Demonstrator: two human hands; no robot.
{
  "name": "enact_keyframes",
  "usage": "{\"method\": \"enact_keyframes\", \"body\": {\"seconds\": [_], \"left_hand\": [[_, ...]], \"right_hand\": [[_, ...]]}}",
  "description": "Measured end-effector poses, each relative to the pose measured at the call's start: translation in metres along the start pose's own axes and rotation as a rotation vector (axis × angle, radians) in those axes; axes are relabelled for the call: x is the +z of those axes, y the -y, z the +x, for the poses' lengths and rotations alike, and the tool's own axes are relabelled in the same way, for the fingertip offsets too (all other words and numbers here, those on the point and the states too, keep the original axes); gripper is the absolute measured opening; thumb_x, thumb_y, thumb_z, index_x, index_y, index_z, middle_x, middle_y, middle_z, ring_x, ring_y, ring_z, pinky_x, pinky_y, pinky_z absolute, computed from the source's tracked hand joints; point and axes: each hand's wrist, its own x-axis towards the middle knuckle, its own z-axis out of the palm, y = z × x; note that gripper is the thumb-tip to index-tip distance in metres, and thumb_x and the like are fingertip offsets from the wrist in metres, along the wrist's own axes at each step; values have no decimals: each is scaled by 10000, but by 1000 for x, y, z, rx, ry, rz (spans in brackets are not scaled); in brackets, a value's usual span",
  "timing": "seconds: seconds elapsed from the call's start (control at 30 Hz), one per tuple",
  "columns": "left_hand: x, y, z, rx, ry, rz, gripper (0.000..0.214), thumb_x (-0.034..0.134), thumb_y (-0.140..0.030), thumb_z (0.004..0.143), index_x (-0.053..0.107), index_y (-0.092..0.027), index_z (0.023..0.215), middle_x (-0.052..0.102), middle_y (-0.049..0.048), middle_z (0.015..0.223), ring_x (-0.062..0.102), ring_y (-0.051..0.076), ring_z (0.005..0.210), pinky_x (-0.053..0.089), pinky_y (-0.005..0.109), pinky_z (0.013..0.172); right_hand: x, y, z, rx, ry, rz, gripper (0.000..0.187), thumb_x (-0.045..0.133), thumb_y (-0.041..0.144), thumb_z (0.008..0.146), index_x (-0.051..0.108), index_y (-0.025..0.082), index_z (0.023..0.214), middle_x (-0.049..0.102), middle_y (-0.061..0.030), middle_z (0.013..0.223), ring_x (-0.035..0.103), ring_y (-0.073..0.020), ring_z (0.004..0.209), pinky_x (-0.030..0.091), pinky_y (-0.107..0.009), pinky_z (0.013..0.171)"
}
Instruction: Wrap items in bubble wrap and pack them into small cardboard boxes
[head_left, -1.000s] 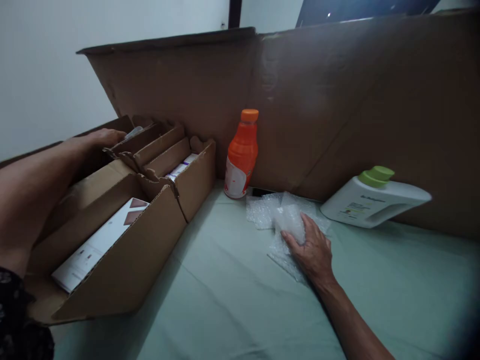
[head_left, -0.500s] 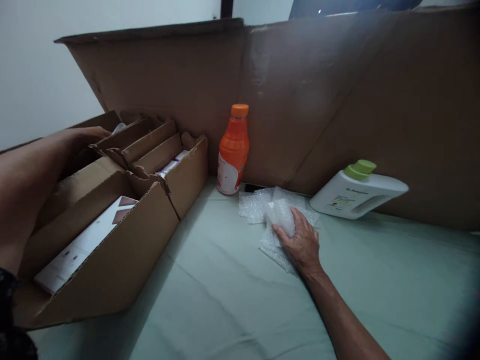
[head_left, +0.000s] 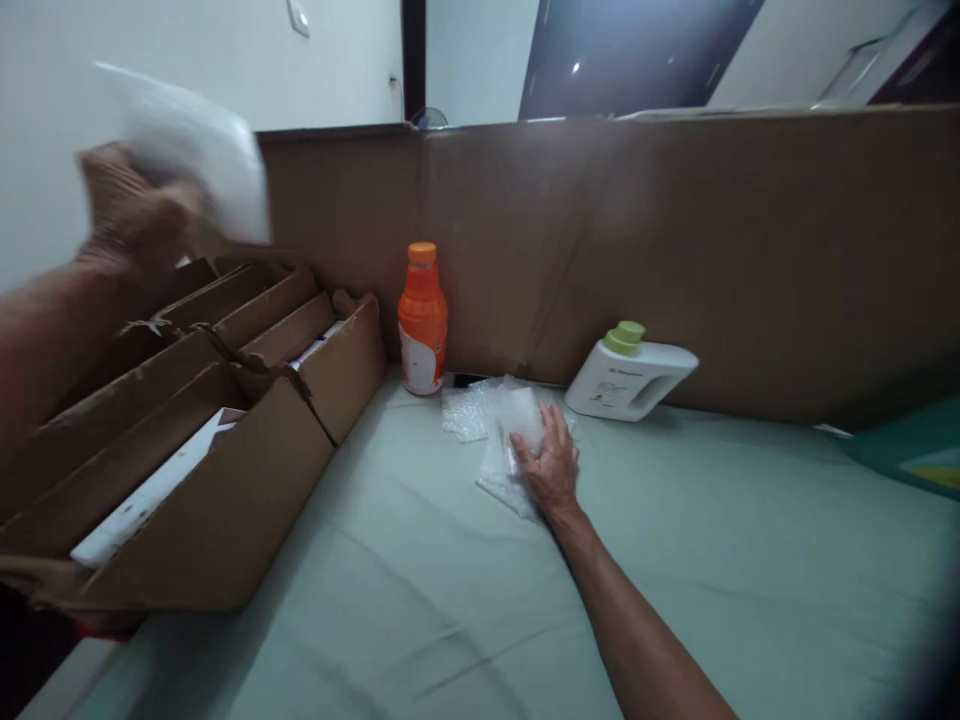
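My left hand [head_left: 139,205] is raised above the divided cardboard box [head_left: 217,530], its fingers closed on a translucent white piece of bubble wrap [head_left: 217,155]; both are blurred by motion. On the green cloth, my right hand [head_left: 553,462] grips a small pile of bubble wrap [head_left: 514,425], thumb on the near left side and fingers along the right. The pile lies in loose, overlapping pieces. Inside the box, a long white carton [head_left: 154,490] lies in the front compartment, and the contents of the rear compartments are mostly hidden.
An orange bottle [head_left: 424,325] stands upright behind the pile. To the right, a white bottle with a green cap [head_left: 630,375] leans tilted against the tall cardboard wall [head_left: 675,230]. A teal object [head_left: 907,445] shows at the right edge. A dark flat item [head_left: 469,380] lies behind the wrap.
My left hand has come up out of the box, lifting a sheet of bubble wrap. My right hand stays on the pile. The view has tilted up and shifted right.
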Motion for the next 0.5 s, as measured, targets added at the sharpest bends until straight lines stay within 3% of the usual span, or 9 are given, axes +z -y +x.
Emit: {"method": "enact_keyframes", "body": {"seconds": [0.03, 0.13, 0.23, 0.3, 0.33, 0.4, 0.5], "left_hand": [[10, -26, -16, 24, 48, -117, 470, 500, -287, 770, 609, -16, 1139, 640, 92, 1179, 584, 240, 1030, 502, 393, 910], [63, -82, -75, 59, 390, -200, 267, 543, -225, 736, 705, -97, 906, 727, 40, 946, 666, 199, 885, 539, 283, 767], [121, -97, -122, 44, 646, -197, 379, 646, -255, 755, 682, -115, 1105, 764, 87, 1022, 712, 216, 915, 558, 271, 763], [138, -92, -137, 19, 751, -154, 539, 722, -291, 720, 635, -108, 1220, 754, 148, 1101, 716, 273, 987, 567, 327, 811], [136, -87, -139, 8, 789, -134, 579, 734, -293, 710, 623, -114, 1249, 744, 160, 1139, 709, 290, 1028, 562, 350, 848], [111, -74, -132, 26, 822, -107, 566, 711, -290, 731, 622, -150, 1272, 715, 136, 1229, 676, 284, 1124, 527, 362, 946], [39, -50, -103, 78, 668, -80, 502, 669, -349, 790, 645, -179, 1261, 695, 72, 1260, 646, 233, 1144, 484, 329, 1011]], "right_hand": [[-2, -1, 0, 9, -38, 44, 666, 414, 565, 932, 409, 164, 1464, 420, -199, 1540, 408, -359, 1402, 360, -554, 1093], [-13, -2, -1, 32, -172, 167, 629, 318, 525, 976, 401, 127, 1456, 456, -216, 1493, 432, -357, 1377, 363, -536, 1100], [-27, 5, -6, -12, -280, 179, 634, 311, 494, 989, 330, 114, 1496, 416, -238, 1508, 412, -363, 1392, 352, -542, 1100], [-34, 16, -13, -171, -297, 114, 657, 380, 510, 976, 298, 160, 1526, 363, -222, 1553, 385, -363, 1416, 331, -549, 1105], [-35, 25, -16, -278, -283, 73, 673, 428, 523, 963, 298, 193, 1535, 346, -205, 1571, 379, -362, 1422, 320, -544, 1109], [-32, 45, -21, -466, -211, -3, 697, 501, 533, 941, 308, 242, 1544, 323, -173, 1599, 356, -356, 1438, 279, -529, 1131], [-11, 74, -16, -602, -45, -88, 666, 537, 518, 937, 374, 262, 1530, 333, -143, 1612, 299, -331, 1474, 198, -496, 1171]]}}
